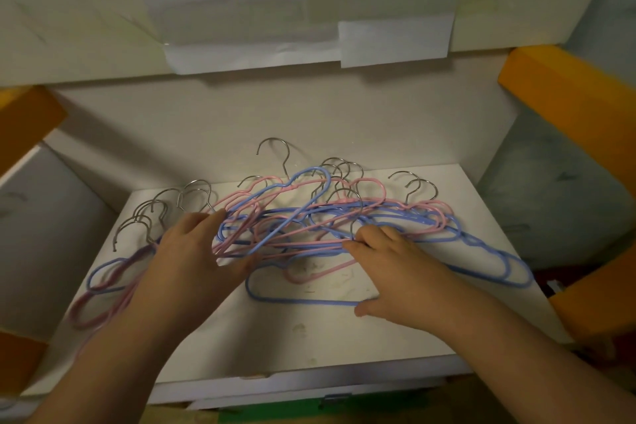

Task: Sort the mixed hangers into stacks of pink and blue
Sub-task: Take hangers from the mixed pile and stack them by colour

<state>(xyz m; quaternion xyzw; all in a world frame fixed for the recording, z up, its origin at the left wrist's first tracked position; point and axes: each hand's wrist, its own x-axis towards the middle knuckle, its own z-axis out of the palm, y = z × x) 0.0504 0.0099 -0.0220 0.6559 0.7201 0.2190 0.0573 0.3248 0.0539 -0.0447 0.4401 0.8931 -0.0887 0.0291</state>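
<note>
Two bare hands work in the middle of a tangled heap of hangers; the left hand [198, 251] has its fingers curled into the loops of several pink and blue frames near the heap's left centre, the thumb low and the fingertips buried among the wires, so it grips a bunch, not a single one; the right hand [389, 268] pinches a few thin bars near the heap's middle with its fingertips, while its thumb rests against the long bottom bar of a blue hanger [303, 301] lying nearest the person. The mixed heap [327, 217] spreads across the white tabletop [275, 337], pink and blue wires crossed over one another, the metal hooks [275, 155] pointing away toward the back wall [241, 113]; a smaller bunch [103, 286], mostly pink with a blue one on it, lies at the left edge near a cluster of hooks. No clean pink or blue stack shows yet, so the sorting seems to be at an early stage. To do this step well, the person would likely need to hold the heap down with one hand and draw a single colour free with the other, sliding it out along its own plane; pulling upward risks snagging the hooks and dragging neighbours along. Orange beams [568, 96] flank the table on both sides.
</note>
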